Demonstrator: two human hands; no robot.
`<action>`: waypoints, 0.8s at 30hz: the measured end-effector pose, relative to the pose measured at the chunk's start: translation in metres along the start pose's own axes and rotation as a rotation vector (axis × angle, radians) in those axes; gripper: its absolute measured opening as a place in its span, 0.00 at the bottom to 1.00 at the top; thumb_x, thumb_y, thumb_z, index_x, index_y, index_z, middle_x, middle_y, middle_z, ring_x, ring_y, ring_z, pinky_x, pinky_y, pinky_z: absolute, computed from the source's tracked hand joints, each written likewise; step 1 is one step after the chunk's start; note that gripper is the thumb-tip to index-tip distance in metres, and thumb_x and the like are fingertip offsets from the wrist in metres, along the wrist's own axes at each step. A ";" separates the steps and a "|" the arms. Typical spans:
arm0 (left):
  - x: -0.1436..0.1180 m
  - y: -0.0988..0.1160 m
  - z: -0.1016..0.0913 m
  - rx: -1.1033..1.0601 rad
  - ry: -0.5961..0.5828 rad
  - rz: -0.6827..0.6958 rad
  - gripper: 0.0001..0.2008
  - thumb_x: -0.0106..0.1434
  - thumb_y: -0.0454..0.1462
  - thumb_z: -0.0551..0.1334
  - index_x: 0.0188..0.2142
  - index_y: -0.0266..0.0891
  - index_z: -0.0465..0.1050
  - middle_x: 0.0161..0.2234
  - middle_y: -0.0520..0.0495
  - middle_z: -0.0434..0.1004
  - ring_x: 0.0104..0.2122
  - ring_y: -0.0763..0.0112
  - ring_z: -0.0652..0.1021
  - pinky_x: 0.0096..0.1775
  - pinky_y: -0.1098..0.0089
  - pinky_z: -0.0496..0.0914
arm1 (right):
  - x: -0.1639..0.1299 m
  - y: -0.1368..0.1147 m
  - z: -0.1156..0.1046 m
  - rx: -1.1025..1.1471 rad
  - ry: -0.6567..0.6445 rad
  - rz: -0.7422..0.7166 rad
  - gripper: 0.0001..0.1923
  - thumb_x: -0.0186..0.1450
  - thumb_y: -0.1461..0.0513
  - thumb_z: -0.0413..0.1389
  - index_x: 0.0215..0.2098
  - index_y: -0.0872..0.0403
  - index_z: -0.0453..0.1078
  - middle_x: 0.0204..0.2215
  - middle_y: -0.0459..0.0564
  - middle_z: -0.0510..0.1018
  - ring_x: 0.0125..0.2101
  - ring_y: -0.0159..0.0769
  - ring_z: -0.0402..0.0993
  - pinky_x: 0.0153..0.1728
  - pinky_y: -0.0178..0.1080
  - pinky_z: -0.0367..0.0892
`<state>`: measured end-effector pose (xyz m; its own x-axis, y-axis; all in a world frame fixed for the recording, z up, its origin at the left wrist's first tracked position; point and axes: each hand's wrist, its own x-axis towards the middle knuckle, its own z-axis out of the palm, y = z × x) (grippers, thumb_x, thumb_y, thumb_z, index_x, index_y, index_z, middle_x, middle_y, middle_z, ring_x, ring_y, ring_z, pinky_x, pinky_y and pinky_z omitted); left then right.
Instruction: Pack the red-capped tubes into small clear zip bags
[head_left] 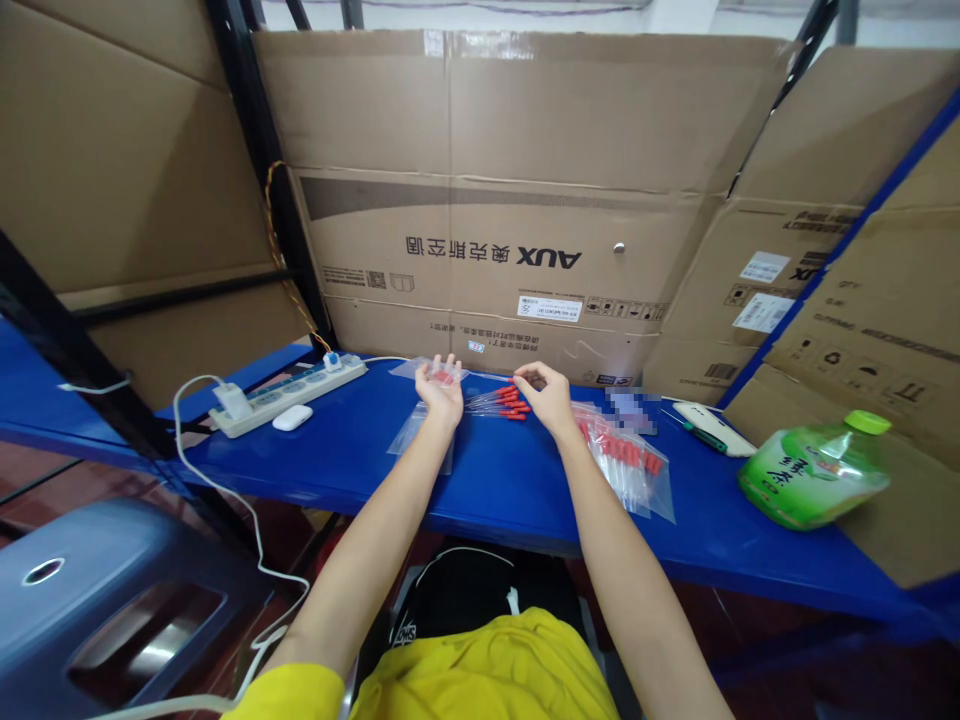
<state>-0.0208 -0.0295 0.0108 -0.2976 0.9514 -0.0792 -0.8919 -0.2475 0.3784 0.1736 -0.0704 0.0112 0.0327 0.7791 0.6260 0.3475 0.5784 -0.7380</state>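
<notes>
My left hand (442,393) is turned palm up over the blue table, its fingers stretched out and slightly bent. Something red shows at its palm, too small to make out. Clear plastic bags (405,436) lie beside and beneath this hand. My right hand (547,396) is closed in a pinch at the red end of a thin rod. Between the hands lies a loose bunch of thin pale rods with red ends (511,402), the ends pointing right. By my right forearm are filled clear bags (626,462) of similar red-ended pieces.
A white power strip (289,392) with plugs and a white case (292,417) are at left. At right are a green-handled screwdriver (703,434), a white flat object (720,428) and a green bottle (814,475). Cardboard (510,220) walls the back.
</notes>
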 end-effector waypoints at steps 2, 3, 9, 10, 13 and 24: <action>0.000 0.000 0.000 -0.008 0.013 -0.008 0.08 0.69 0.41 0.52 0.43 0.44 0.67 0.60 0.44 0.70 0.60 0.62 0.76 0.55 0.64 0.75 | -0.002 -0.004 0.004 0.088 0.001 -0.011 0.12 0.62 0.52 0.61 0.34 0.53 0.75 0.32 0.50 0.83 0.31 0.38 0.79 0.38 0.40 0.74; -0.001 -0.001 0.000 -0.012 0.013 -0.021 0.08 0.69 0.41 0.52 0.43 0.43 0.67 0.60 0.44 0.70 0.60 0.62 0.76 0.55 0.64 0.75 | -0.003 -0.006 0.008 0.120 -0.016 -0.007 0.12 0.62 0.52 0.62 0.34 0.53 0.75 0.32 0.50 0.83 0.31 0.38 0.79 0.38 0.40 0.74; -0.010 -0.013 0.002 -0.013 -0.096 -0.105 0.09 0.66 0.36 0.56 0.45 0.43 0.67 0.59 0.44 0.74 0.57 0.60 0.79 0.56 0.61 0.75 | -0.017 -0.013 0.038 0.160 -0.137 0.034 0.16 0.61 0.49 0.64 0.34 0.53 0.77 0.31 0.50 0.83 0.30 0.39 0.80 0.38 0.41 0.77; -0.013 -0.014 0.003 -0.008 -0.111 -0.114 0.10 0.65 0.35 0.56 0.46 0.43 0.67 0.59 0.44 0.74 0.57 0.60 0.79 0.55 0.61 0.75 | -0.019 -0.013 0.043 0.164 -0.161 0.030 0.16 0.61 0.48 0.64 0.34 0.53 0.78 0.32 0.50 0.83 0.32 0.39 0.80 0.40 0.41 0.77; -0.018 -0.018 0.005 0.012 -0.139 -0.140 0.13 0.63 0.34 0.57 0.48 0.44 0.67 0.59 0.44 0.75 0.56 0.58 0.80 0.55 0.59 0.75 | -0.022 -0.014 0.053 0.197 -0.210 0.001 0.15 0.61 0.50 0.64 0.35 0.52 0.79 0.38 0.51 0.85 0.36 0.39 0.82 0.45 0.42 0.78; -0.033 -0.026 0.007 0.104 -0.298 -0.248 0.28 0.58 0.29 0.56 0.58 0.43 0.71 0.61 0.45 0.75 0.56 0.57 0.80 0.59 0.55 0.73 | -0.025 -0.018 0.058 0.150 -0.019 0.069 0.08 0.60 0.56 0.63 0.35 0.51 0.75 0.34 0.49 0.85 0.35 0.40 0.83 0.42 0.41 0.77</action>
<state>0.0139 -0.0530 0.0099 0.0473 0.9952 0.0852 -0.8806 0.0013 0.4739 0.1119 -0.0858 -0.0061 0.0337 0.8220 0.5685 0.2014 0.5516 -0.8095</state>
